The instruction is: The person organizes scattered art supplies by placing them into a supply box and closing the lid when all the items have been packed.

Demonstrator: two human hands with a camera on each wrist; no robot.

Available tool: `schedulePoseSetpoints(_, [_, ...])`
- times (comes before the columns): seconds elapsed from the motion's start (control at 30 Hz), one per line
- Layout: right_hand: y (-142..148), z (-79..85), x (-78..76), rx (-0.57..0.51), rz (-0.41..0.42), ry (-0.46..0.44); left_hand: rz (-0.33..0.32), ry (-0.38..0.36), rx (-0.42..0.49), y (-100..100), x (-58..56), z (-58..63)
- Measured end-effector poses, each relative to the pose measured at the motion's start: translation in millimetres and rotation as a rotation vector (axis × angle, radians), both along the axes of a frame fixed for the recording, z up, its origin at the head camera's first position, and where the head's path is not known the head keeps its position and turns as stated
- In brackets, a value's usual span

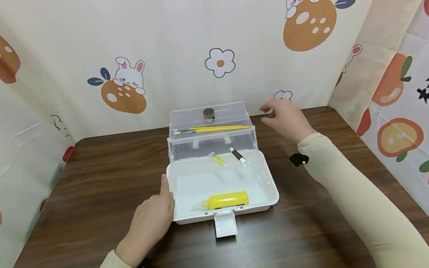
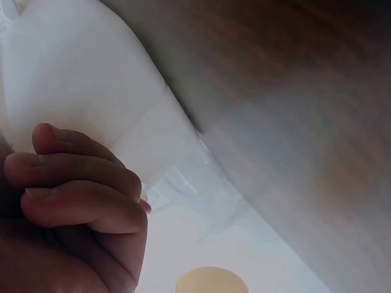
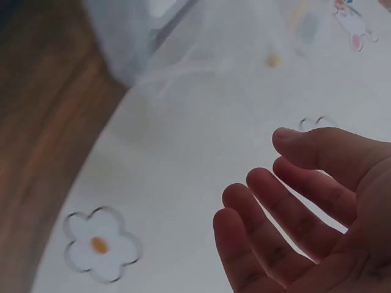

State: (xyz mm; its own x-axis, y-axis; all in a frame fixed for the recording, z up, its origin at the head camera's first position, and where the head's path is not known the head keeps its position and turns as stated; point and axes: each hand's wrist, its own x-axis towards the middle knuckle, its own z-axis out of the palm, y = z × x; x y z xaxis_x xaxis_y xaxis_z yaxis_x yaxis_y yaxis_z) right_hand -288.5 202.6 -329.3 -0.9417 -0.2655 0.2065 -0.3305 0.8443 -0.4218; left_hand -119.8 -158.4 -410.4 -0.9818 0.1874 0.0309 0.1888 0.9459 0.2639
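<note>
An opened white storage box (image 1: 218, 180) stands on the table with its clear lid (image 1: 183, 119) tipped back. At its left wall my left hand (image 1: 154, 212) grips the rim, index finger straight along it, the other fingers curled. To the right of the lid, my right hand (image 1: 286, 118) hovers with bent, spread fingers and nothing between them. Inside the box lie a yellow bottle (image 1: 228, 200) with a clear nozzle, a small yellow tube (image 1: 217, 159) and a dark-labelled tube (image 1: 238, 156). Yellow-handled paintbrushes (image 1: 214, 129) lie across the raised clear tray, in front of a small dark-topped jar (image 1: 208, 114).
A white latch (image 1: 226, 224) hangs down at the box's front. The dark wooden table (image 1: 115, 171) runs back to a printed curtain (image 1: 177, 40), with another curtain (image 1: 407, 135) along the right side.
</note>
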Motion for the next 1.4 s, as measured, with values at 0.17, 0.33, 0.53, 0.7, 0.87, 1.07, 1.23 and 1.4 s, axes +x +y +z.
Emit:
schedulePoseSetpoints(0.17, [35,-21.7,14.7,-0.013,-0.05,0.002,-0.005,0.0,-0.001,1,-1.8,0.1])
schedulePoseSetpoints(0.33, [67,-40.5,23.7,-0.002,-0.097,-0.046,-0.003,0.016,-0.004,0,-3.4,0.9])
schedulePoseSetpoints(0.53, [94,-57.1,23.4,0.059,-0.144,-0.153,0.001,0.005,0.003,-1,-3.7,1.5])
schedulePoseSetpoints(0.7, [104,-65.8,18.7,0.095,-0.151,-0.221,0.002,0.015,0.004,-2,-3.3,2.2])
schedulePoseSetpoints(0.87, [107,-74.8,19.3,0.105,-0.149,-0.227,0.004,-0.005,0.01,-1,-2.2,0.2])
schedulePoseSetpoints(1.07, [108,-78.4,22.0,0.1,-0.155,-0.192,0.006,-0.018,0.022,-1,0.0,-1.9])
schedulePoseSetpoints(1.23, [106,-77.7,21.0,0.102,-0.158,-0.166,0.014,-0.028,0.031,-1,0.3,-1.9])
schedulePoseSetpoints(1.4, [103,-74.6,18.6,0.097,-0.157,-0.14,0.013,-0.023,0.025,-1,-0.4,-1.5])
